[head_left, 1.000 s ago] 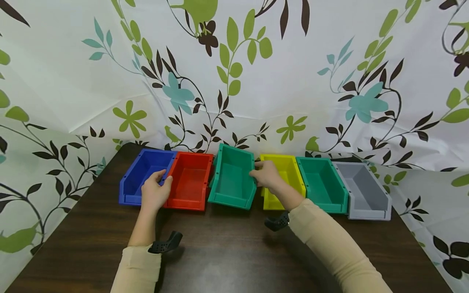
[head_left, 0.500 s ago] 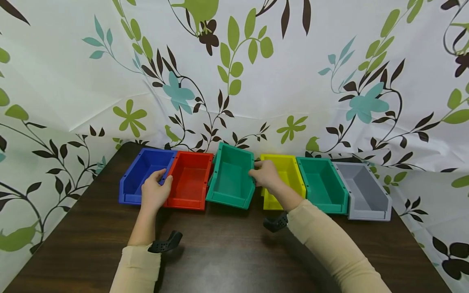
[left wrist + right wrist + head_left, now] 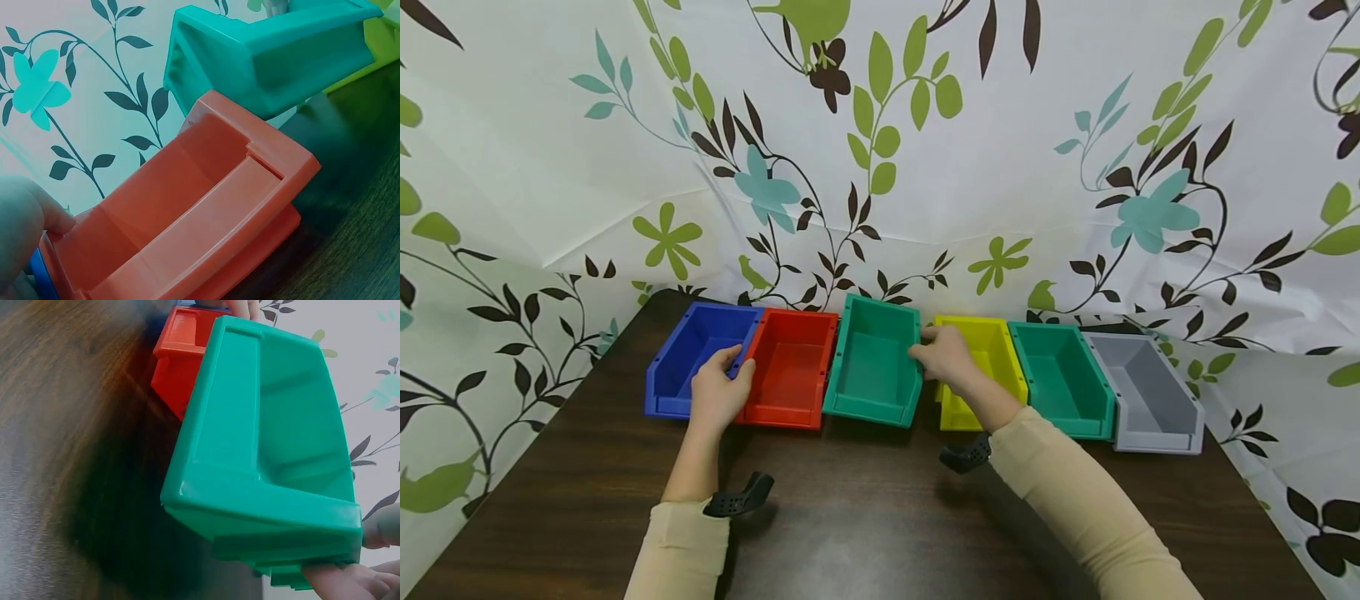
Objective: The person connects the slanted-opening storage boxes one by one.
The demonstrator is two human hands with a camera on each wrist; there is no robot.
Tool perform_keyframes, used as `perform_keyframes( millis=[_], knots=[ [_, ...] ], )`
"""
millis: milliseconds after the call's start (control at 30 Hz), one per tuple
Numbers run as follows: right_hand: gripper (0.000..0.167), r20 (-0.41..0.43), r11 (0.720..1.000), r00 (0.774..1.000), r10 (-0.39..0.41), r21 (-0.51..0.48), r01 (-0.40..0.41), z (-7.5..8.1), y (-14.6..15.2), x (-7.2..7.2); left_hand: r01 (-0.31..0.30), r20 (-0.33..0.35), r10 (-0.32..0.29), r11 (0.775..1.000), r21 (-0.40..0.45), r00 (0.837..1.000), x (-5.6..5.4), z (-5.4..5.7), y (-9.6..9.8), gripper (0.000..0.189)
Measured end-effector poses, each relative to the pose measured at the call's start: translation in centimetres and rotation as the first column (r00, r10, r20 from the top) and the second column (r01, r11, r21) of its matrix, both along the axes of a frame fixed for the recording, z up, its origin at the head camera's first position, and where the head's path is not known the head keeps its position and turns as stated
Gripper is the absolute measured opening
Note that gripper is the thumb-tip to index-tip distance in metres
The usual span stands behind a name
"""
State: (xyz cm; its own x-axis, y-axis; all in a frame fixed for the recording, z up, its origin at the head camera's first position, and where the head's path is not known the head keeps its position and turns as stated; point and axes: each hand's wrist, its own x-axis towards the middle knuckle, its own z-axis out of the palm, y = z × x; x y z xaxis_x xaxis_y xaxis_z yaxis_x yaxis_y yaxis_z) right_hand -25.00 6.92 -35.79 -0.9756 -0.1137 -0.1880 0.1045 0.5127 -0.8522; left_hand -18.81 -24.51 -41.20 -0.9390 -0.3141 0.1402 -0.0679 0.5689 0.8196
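My right hand (image 3: pixel 951 360) pinches the right wall of a green plastic bin (image 3: pixel 877 358), thumb inside and fingers outside. That bin is raised off the table and tilted, its left side close against the red bin (image 3: pixel 788 367). In the right wrist view the green bin (image 3: pixel 281 425) has a dark shadow under it, with the thumb (image 3: pixel 381 526) at its rim. My left hand (image 3: pixel 718 392) grips the left wall of the red bin, where it meets the blue bin (image 3: pixel 666 392). In the left wrist view its thumb (image 3: pixel 59 220) lies over the red bin's (image 3: pixel 187 206) rim.
Right of the held bin stand a yellow bin (image 3: pixel 985 342), a second green bin (image 3: pixel 1063 375) and a grey bin (image 3: pixel 1150 392), side by side. They sit near the back of the dark wooden table (image 3: pixel 865 517), before a leaf-patterned cloth (image 3: pixel 970 192).
The held green bin has shifted slightly left, towards the red bin, with my right hand still pinching it. My left hand stays on the red bin.
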Motion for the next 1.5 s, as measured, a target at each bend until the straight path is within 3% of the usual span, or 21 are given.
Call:
perform_keyframes(
  millis=[400,533,733,900,933,1033,1100,1200,1267,1400,1500],
  knots=[
    [0.035,-0.145,0.979,0.987,0.074,0.198,-0.044,2.1,-0.7,0.4,0.004,-0.038,-0.006,0.999,-0.036,0.999,0.0,-0.1,0.3,0.044],
    [0.015,-0.198,0.959,0.975,0.105,0.28,-0.047,2.2,-1.0,0.3,0.005,-0.056,-0.007,0.999,-0.041,0.998,0.1,0.2,0.3,0.043],
    [0.042,-0.23,0.922,0.957,0.176,0.38,-0.079,2.5,-1.3,-0.4,0.001,-0.05,-0.003,0.999,-0.048,0.999,0.1,0.4,0.3,0.043],
    [0.028,-0.196,0.917,0.962,0.191,0.384,-0.104,2.1,-1.6,-0.5,-0.003,-0.056,0.001,0.999,-0.048,0.998,-0.1,0.2,0.6,0.043],
    [0.034,-0.182,0.92,0.965,0.187,0.376,-0.107,2.0,-1.7,-0.4,-0.002,-0.053,0.0,0.999,-0.047,0.999,-0.1,0.2,0.7,0.044],
    [0.082,-0.146,0.932,0.973,0.177,0.343,-0.118,1.4,-2.2,0.1,0.0,-0.042,-0.002,0.999,-0.044,0.999,-0.1,0.1,0.9,0.045],
    [0.099,-0.149,0.934,0.973,0.175,0.338,-0.116,1.0,-2.7,0.4,-0.003,-0.037,0.001,0.999,-0.045,0.999,-0.1,0.0,1.0,0.045],
    [0.108,-0.196,0.889,0.954,0.226,0.443,-0.119,0.5,-3.5,0.9,-0.005,-0.029,0.004,0.999,-0.047,1.0,-0.1,0.0,1.0,0.046],
    [0.11,-0.254,0.828,0.925,0.284,0.551,-0.103,0.1,-4.0,1.2,-0.005,-0.029,0.004,0.999,-0.05,1.0,0.0,-0.1,1.0,0.046],
    [0.108,-0.326,0.681,0.828,0.456,0.727,-0.089,-0.2,-4.8,1.6,-0.006,-0.038,0.004,0.999,-0.052,0.999,0.0,-0.2,1.0,0.046],
    [0.101,-0.323,0.605,0.747,0.582,0.785,-0.132,-0.1,-5.1,1.6,-0.005,-0.047,0.003,0.999,-0.052,0.999,0.0,-0.3,0.9,0.045]
  ],
)
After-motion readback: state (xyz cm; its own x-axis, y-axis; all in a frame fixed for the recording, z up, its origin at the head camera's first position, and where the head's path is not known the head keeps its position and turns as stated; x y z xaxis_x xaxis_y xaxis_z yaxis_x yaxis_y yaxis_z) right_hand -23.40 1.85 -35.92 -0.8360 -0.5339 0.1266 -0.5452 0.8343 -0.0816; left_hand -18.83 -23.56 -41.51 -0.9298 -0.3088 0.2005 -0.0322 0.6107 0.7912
